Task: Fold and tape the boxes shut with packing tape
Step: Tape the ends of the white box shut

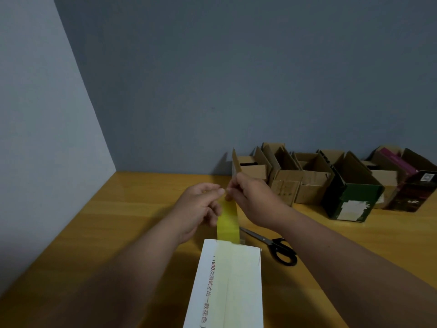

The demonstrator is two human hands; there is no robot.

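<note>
The free end of a yellow packing tape strip point(227, 221) is being pinched by both hands, left point(201, 207) and right point(250, 197), fingers curled; it is being stretched toward 12 o'clock from the white printed cardboard box point(236, 285), lying at 6 o'clock on the surface point(118, 221); tension should be kept even; black-handled scissors point(276, 247) are waiting at 3 o'clock.

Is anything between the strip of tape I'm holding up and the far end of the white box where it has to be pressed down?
Nothing visible is in the way. The yellow tape strip runs straight from both hands, left hand and right hand, to the white box. The scissors lie off to the right on the table.
</note>
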